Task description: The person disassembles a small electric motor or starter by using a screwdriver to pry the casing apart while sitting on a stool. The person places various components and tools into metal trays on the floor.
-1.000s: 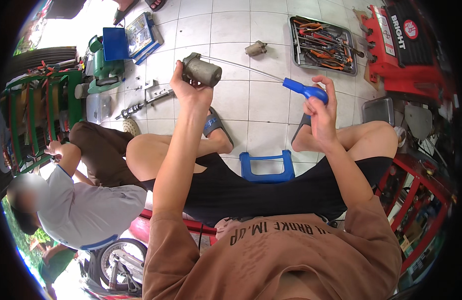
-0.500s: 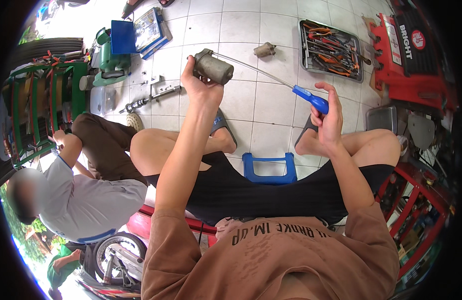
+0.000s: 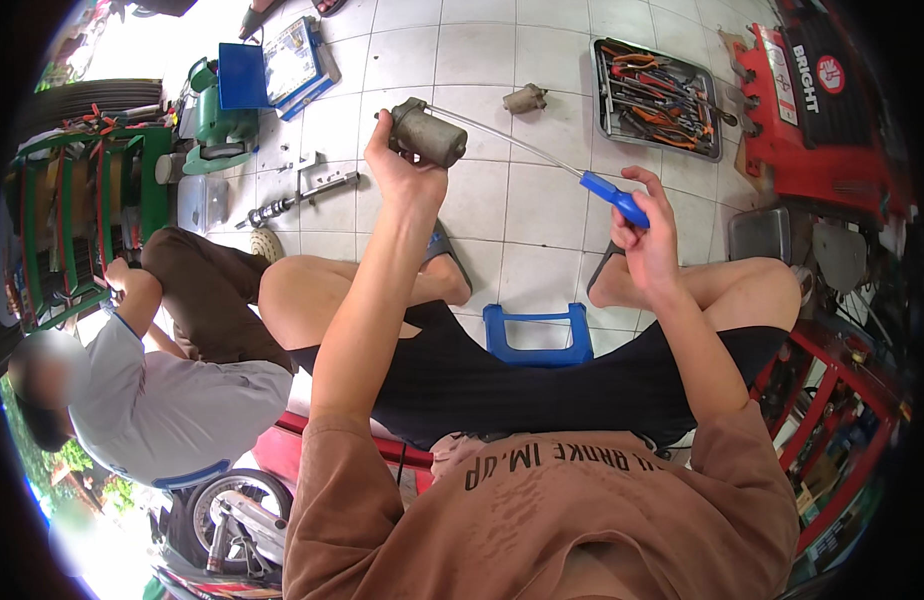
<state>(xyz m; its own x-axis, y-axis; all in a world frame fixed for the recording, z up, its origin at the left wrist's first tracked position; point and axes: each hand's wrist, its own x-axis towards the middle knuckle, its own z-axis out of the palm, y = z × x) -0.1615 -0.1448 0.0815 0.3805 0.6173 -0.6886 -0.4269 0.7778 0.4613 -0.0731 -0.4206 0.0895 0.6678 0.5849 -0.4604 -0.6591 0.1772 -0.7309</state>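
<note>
My left hand (image 3: 410, 165) is closed round a dull grey metal cylinder (image 3: 430, 137), which looks like a small electric motor, and holds it up above the floor. In my right hand (image 3: 647, 222) is the blue handle of a long screwdriver (image 3: 614, 197). The thin shaft reaches left, and its tip meets the end of the cylinder near a bracket-like part. The exact contact at the tip is too small to make out. A second, smaller grey metal cylinder (image 3: 525, 98) lies on the tiles beyond the screwdriver.
A tray of pliers and other hand tools (image 3: 657, 100) lies at the far right, beside a red and black tool chest (image 3: 797, 120). A shock absorber (image 3: 272, 210) and blue case (image 3: 244, 75) are at left. A co-worker (image 3: 182, 400) sits left; a blue stool (image 3: 537, 352) is between my legs.
The screwdriver handle and my right hand have shifted slightly left. My left hand keeps the cylinder in nearly the same place.
</note>
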